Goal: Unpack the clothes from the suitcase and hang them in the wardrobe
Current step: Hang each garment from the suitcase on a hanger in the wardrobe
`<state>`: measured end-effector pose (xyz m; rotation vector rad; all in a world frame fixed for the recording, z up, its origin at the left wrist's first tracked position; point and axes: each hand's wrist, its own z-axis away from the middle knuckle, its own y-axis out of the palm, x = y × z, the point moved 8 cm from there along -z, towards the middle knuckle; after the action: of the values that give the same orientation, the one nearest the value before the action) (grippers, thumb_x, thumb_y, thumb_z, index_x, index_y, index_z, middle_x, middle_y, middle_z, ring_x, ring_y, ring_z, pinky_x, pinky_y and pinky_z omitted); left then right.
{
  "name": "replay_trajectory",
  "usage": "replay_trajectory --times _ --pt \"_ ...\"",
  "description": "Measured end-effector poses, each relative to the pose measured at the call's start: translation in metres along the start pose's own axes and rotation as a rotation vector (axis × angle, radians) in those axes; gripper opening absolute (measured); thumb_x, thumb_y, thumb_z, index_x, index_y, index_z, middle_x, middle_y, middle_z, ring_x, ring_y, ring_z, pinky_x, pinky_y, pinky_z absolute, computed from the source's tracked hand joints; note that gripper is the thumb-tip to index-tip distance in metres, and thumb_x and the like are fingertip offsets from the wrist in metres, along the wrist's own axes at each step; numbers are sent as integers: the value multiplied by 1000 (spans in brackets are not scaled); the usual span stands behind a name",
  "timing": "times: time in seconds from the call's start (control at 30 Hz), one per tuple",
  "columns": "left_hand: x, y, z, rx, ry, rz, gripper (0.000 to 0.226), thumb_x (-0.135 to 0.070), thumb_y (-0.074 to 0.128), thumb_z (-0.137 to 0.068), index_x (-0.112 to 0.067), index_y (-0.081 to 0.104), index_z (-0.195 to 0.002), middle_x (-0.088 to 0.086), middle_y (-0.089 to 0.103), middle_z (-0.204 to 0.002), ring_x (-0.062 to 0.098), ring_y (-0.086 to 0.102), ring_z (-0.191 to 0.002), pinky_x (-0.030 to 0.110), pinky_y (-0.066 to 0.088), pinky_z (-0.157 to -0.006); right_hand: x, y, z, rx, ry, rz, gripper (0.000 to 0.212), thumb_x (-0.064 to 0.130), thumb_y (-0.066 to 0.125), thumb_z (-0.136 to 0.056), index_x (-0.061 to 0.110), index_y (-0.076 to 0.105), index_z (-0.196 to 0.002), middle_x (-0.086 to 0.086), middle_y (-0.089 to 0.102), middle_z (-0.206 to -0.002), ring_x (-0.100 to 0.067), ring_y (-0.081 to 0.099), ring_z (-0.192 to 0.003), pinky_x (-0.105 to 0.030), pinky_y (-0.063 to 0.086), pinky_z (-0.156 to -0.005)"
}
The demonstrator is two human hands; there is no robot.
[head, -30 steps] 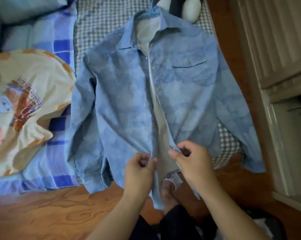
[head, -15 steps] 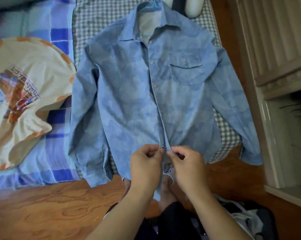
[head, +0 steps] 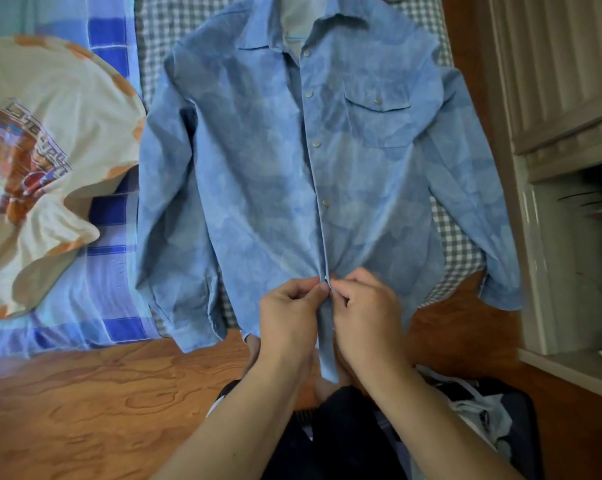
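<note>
From the head camera, a pale blue mottled cotton shirt with metal snaps (head: 258,174) lies spread front-up on a grey-and-white checked bed cover (head: 458,237), its hem hanging past the bed's edge. The left hand (head: 289,317) and right hand (head: 365,313) each pinch one side of the front placket low down, thumbs meeting at a snap. The cloth looks light, soft and floppy; it is probably best taken at the collar or shoulders for lifting. A cream printed T-shirt (head: 50,161) lies just beside it.
</note>
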<state>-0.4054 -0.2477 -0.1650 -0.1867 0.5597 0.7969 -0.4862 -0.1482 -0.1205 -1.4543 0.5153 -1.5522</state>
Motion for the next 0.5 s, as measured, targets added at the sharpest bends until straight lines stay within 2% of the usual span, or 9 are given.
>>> replay_trajectory --times 0.07,0.1,0.17,0.23,0.27,0.3,0.33,0.43,0.5 --pt "1 -4 -3 -11 13 -43 4 -4 74 -89 -4 78 -89 17 77 -84 28 73 -82 41 58 -85 -1 3 -1 24 -10 32 27 24 57 -84 8 62 -64 -1 48 -66 -16 47 -56 -26 22 -51" --pt "1 -6 -6 -6 40 -104 5 -6 74 -90 -6 78 -90 14 77 -83 28 74 -83 41 58 -84 -2 6 0 53 -20 35 27 26 55 -84 9 63 -65 0 48 -67 -16 48 -58 -25 22 -52" --pt "-3 -10 -14 27 141 -355 8 -13 71 -93 -13 79 -91 3 77 -78 18 73 -80 34 57 -77 -9 15 2 164 -26 48 23 24 51 -86 14 70 -78 0 54 -75 -18 55 -67 -24 29 -57" --pt "-4 -4 -23 95 279 -919 14 -24 62 -97 -22 75 -95 -4 74 -83 12 69 -81 25 51 -73 -24 33 6 358 19 192 21 23 52 -91 16 72 -93 -3 61 -89 -23 62 -86 -29 38 -65" --pt "-3 -1 -24 109 351 -1232 17 -27 55 -99 -24 72 -99 -4 73 -91 16 68 -89 28 50 -73 -33 39 7 443 74 274 20 25 54 -93 16 71 -96 -5 63 -95 -26 63 -95 -32 42 -71" --pt "-3 0 -25 98 428 -1423 20 -27 50 -99 -24 69 -103 -2 69 -98 22 66 -94 32 49 -73 -38 40 4 461 125 300 20 26 54 -93 15 71 -97 -6 65 -99 -28 63 -100 -34 45 -76" --pt "-7 1 -26 76 497 -1453 21 -25 48 -99 -21 67 -103 1 66 -100 26 65 -96 35 49 -72 -37 35 -3 413 161 266 20 25 54 -94 16 71 -98 -6 66 -101 -28 62 -102 -35 45 -80" --pt "-31 -4 -38 -4 635 -1123 22 -15 52 -98 -14 73 -104 7 65 -98 27 62 -95 39 50 -79 -20 13 -43 101 156 49 21 17 57 -94 15 71 -109 -5 67 -105 -26 61 -101 -37 46 -87" --pt "-46 -4 -46 -15 693 -989 27 -9 53 -98 -13 73 -115 5 67 -108 21 63 -100 34 50 -88 -4 21 -71 49 114 -23 23 18 61 -91 13 66 -113 -6 64 -107 -26 60 -101 -39 47 -89"
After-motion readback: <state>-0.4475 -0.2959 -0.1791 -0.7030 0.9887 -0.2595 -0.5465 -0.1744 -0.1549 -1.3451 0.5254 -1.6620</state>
